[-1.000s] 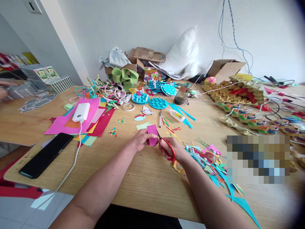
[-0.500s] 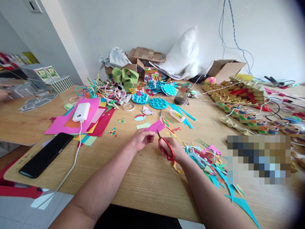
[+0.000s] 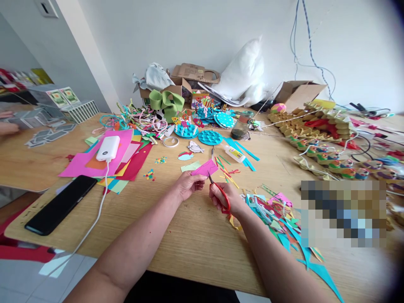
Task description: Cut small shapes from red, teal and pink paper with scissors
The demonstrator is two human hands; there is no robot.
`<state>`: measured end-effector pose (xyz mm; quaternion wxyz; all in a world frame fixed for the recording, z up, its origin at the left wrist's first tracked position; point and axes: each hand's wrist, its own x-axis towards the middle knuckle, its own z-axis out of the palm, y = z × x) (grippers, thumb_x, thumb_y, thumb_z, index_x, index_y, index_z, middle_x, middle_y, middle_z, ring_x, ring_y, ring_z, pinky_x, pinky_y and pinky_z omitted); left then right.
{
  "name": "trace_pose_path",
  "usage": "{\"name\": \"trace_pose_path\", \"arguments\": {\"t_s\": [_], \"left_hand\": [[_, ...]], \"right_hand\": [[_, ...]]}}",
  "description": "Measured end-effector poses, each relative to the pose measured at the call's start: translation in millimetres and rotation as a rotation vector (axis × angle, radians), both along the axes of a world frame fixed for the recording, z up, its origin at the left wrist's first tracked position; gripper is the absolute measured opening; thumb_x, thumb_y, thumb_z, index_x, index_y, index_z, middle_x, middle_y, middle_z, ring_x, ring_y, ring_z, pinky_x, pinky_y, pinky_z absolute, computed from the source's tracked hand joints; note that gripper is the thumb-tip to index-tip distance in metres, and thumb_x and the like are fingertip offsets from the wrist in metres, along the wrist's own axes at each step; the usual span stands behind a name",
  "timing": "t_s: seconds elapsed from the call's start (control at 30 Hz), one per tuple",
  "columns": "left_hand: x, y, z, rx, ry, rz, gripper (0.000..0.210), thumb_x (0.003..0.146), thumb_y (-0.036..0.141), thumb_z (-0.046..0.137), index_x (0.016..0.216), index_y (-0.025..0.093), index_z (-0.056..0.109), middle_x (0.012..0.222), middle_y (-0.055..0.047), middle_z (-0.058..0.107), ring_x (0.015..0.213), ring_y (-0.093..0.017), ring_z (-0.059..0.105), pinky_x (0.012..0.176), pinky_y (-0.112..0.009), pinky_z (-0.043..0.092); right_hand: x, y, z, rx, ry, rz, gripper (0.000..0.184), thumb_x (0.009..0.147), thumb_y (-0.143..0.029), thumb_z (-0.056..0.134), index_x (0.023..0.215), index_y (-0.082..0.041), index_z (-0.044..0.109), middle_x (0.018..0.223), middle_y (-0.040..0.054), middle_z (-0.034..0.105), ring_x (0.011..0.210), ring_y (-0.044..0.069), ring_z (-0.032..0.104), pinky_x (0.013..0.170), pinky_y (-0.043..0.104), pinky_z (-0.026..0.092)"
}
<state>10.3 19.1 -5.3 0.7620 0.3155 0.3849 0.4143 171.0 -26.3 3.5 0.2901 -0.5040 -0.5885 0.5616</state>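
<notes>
My left hand (image 3: 190, 185) pinches a small piece of pink paper (image 3: 205, 167) that has a curved line drawn on it. In my right hand (image 3: 224, 197) are red-handled scissors (image 3: 223, 191), their dark blades meeting the lower right edge of the pink paper. Just beyond lie a pale green paper piece (image 3: 190, 166), a white paper fish (image 3: 195, 147) and a red, white and blue fish cut-out (image 3: 185, 156). A glue bottle (image 3: 234, 154) rests on its side among thin paper strips (image 3: 226, 172).
Paper scraps (image 3: 277, 214) spread beside my right forearm. On the left are a black phone (image 3: 59, 205), a white power bank (image 3: 107, 148) with a cable, and coloured paper sheets (image 3: 135, 160). Blue discs (image 3: 210, 137), a dark jar (image 3: 241, 126) and egg-carton pieces (image 3: 315, 139) stand farther back.
Both hands stay almost in place, with the scissors still at the pink paper's edge. At the far left, another person's hand has shifted slightly.
</notes>
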Motion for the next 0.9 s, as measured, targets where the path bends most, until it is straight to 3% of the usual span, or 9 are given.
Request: {"name": "trace_pose_path", "arguments": {"t_s": [0.47,0.9], "left_hand": [[-2.1,0.6,2.0,0.067,-0.02,-0.084,0.026,0.052,0.021,0.078,0.073,0.011,0.066,0.067,-0.003,0.068,0.057,-0.011,0.061,0.061,-0.025,0.046],[-2.8,0.1,2.0,0.064,0.007,-0.076,0.027,0.051,0.022,0.079,0.073,0.011,0.066,0.066,-0.002,0.067,0.056,-0.01,0.06,0.06,-0.024,0.046]], "right_hand": [[-2.0,-2.4,10.8,-0.009,-0.008,0.057,0.06,0.073,-0.076,0.049,0.064,-0.016,0.049,0.049,0.0,0.054,0.038,0.008,0.047,0.035,0.017,0.032],[0.7,-0.9,3.7,-0.02,-0.007,0.045,0.062,0.074,-0.076,0.048,0.066,-0.015,0.052,0.049,-0.0009,0.053,0.037,0.007,0.047,0.034,0.016,0.032]]}}
